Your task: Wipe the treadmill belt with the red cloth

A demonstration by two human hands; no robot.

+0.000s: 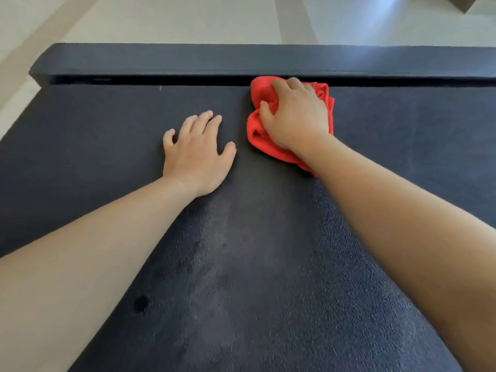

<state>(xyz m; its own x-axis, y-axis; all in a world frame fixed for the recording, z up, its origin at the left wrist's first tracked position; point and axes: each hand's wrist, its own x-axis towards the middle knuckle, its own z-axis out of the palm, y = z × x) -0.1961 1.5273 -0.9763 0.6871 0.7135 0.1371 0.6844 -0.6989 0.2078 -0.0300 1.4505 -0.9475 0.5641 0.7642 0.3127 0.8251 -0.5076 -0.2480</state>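
Observation:
The dark textured treadmill belt (107, 135) fills most of the head view. A bunched red cloth (261, 89) lies on the belt at its far edge, just under the side rail. My right hand (295, 116) presses down on the cloth and grips it, fingers curled into the fabric. My left hand (197, 154) rests flat on the belt to the left of the cloth, fingers spread, holding nothing. A paler dusty streak (214, 251) runs along the belt between my forearms.
A dark side rail (161, 63) borders the belt's far edge, with a narrow gap beneath it. Beyond lies a light tiled floor (188, 20). A small dark spot (140, 303) marks the belt near my left forearm. A brown object corner (465, 2) shows top right.

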